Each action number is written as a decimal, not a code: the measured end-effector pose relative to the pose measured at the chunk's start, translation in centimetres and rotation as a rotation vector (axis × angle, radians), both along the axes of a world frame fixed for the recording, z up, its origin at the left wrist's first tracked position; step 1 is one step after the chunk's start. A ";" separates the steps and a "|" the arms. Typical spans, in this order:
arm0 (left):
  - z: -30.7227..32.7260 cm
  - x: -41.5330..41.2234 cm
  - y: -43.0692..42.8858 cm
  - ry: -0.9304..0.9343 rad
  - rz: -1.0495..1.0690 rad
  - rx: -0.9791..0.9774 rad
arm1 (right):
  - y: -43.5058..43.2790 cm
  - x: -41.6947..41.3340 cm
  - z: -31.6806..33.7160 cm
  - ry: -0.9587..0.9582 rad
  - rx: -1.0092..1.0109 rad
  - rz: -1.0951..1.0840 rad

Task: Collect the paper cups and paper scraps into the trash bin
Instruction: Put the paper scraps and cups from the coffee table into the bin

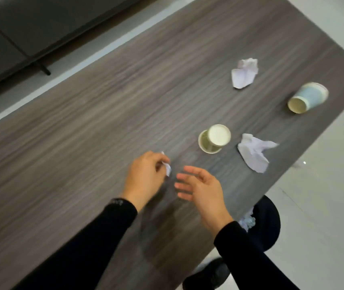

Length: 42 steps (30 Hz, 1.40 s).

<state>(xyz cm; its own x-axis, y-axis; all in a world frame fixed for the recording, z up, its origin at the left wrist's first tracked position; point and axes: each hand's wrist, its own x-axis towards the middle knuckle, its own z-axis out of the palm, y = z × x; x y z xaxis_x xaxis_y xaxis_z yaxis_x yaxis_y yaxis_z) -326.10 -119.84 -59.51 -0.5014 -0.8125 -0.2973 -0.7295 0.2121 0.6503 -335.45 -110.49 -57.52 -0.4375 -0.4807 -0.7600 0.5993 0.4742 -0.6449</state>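
My left hand (146,174) pinches a small white paper scrap (167,167) just above the grey wooden table (83,132). Beside it, my right hand (200,185) hovers open with fingers spread and holds nothing. A green paper cup (214,139) lies tipped on the table beyond my hands. To its right rests a crumpled paper scrap (253,152). Farther off lie another crumpled scrap (244,73) and a blue paper cup (307,98) on its side near the table's right edge. A black trash bin (267,222) with paper inside stands on the floor under the right edge.
A dark sofa (20,28) stands beyond the table's far edge, on a pale floor (324,206). My black shoe (208,273) shows below the table's near right edge, beside the bin.
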 end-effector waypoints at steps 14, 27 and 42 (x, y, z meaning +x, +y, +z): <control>-2.9 -14.0 22.0 -0.121 -0.309 0.267 | 24.7 -11.7 -0.3 0.057 0.265 -0.591; -0.4 -18.2 19.8 -0.172 -0.267 0.226 | 25.5 -17.2 2.4 -0.033 0.129 -0.422; 2.3 -16.9 4.6 -0.329 -0.138 -0.173 | 9.9 -19.6 2.2 0.139 0.139 -0.182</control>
<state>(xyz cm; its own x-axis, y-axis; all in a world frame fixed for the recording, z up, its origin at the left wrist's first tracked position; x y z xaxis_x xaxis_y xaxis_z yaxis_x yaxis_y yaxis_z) -343.05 -115.24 -57.25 -0.5101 -0.7964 -0.3248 -0.8499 0.4086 0.3326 -355.07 -100.57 -55.37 -0.6122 -0.2795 -0.7397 0.5931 0.4563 -0.6633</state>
